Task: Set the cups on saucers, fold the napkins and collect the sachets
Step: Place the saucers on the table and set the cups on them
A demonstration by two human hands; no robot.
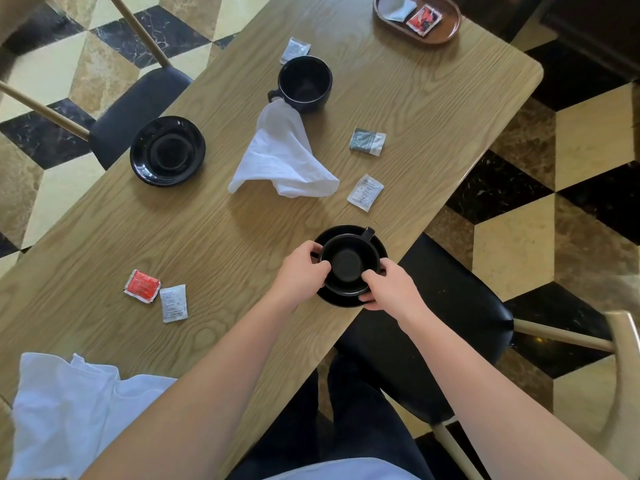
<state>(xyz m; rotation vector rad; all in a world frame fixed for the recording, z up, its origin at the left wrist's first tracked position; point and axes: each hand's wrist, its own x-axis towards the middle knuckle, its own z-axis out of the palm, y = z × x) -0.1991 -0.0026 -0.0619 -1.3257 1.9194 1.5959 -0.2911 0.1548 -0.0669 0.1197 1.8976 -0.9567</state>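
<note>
A black cup (349, 263) sits on a black saucer (377, 244) near the table's right edge. My left hand (300, 271) grips the cup's left side and my right hand (388, 287) its near right side, fingers also on the saucer rim. A second black cup (304, 83) stands alone farther off, and an empty black saucer (167, 150) lies at the left. One crumpled white napkin (282, 157) lies mid-table, another (69, 410) at the near left. Sachets are scattered: red (142, 286), white (174, 303), white (365, 192), dark green (367, 142), white (295, 50).
A brown oval tray (446, 32) at the table's far end holds a red sachet (423, 19) and a white one (394, 6). A dark-seated chair (450, 313) stands at the right by my legs, another (138, 109) at the far left. The wooden table (433, 109) has rounded corners.
</note>
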